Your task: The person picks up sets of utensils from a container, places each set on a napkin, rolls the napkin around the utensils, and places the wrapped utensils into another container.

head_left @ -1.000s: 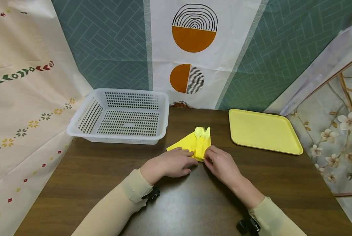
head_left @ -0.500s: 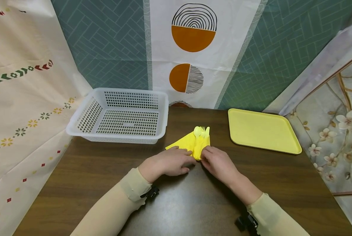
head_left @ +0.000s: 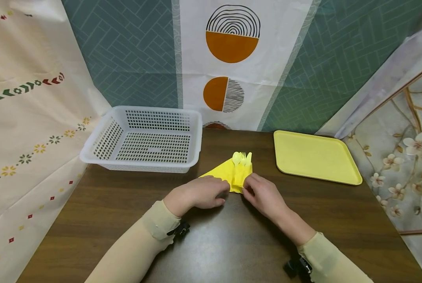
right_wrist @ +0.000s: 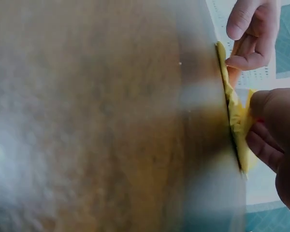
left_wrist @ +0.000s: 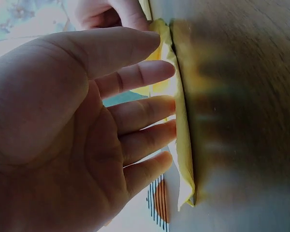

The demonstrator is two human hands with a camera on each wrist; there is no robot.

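A yellow napkin (head_left: 221, 170) lies mid-table, partly folded over the handles of a pale yellow spoon (head_left: 236, 158), fork (head_left: 243, 158) and knife (head_left: 248, 158). Their heads stick out past the far edge, side by side. My left hand (head_left: 202, 192) rests its fingertips on the napkin's left part; the left wrist view shows these fingers (left_wrist: 142, 111) nearly straight and spread. At the napkin's near right corner, my right hand (head_left: 265, 195) pinches the edge with thumb and fingers. The right wrist view shows the crumpled napkin edge (right_wrist: 236, 116) beside that thumb.
A white perforated basket (head_left: 140, 162) stands at the back left. At the back right lies a yellow tray (head_left: 317, 157). Patterned cloths hang behind and along both sides of the dark wooden table (head_left: 211, 243).
My left hand has drawn slightly left, its index finger pulling back from the napkin's near edge beside the cutlery. The right hand has stayed at the right corner with small finger movements.
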